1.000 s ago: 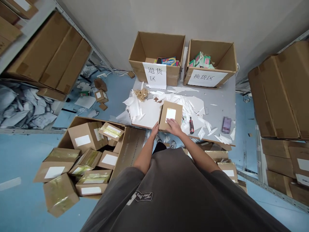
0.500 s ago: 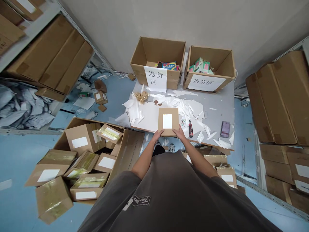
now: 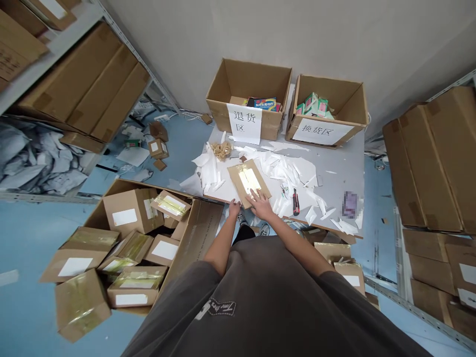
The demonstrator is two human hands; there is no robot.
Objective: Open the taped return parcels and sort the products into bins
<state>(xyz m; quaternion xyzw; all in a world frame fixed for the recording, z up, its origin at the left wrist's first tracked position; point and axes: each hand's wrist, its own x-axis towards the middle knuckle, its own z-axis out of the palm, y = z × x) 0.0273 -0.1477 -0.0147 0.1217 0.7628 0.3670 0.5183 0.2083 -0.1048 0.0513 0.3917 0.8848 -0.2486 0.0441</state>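
"Head camera: where does the taped box [image 3: 238, 181] lie?"

"Slanted at the table's [image 3: 336, 168] front edge, beneath the right hand's [image 3: 262, 207] loosely spread fingertips, which rest on its lower end by the label [image 3: 249, 178]."

"And the left hand [image 3: 234, 208]?"

"Just beside the near left side, fingers bent; whether they grip anything cannot be told."

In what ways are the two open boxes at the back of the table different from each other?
The left box holds a blue book among other items; the right box holds green and pink packs. The left box's sign has two lines of writing, the right box's sign only one. Both are brown cardboard, with a white sign in front.
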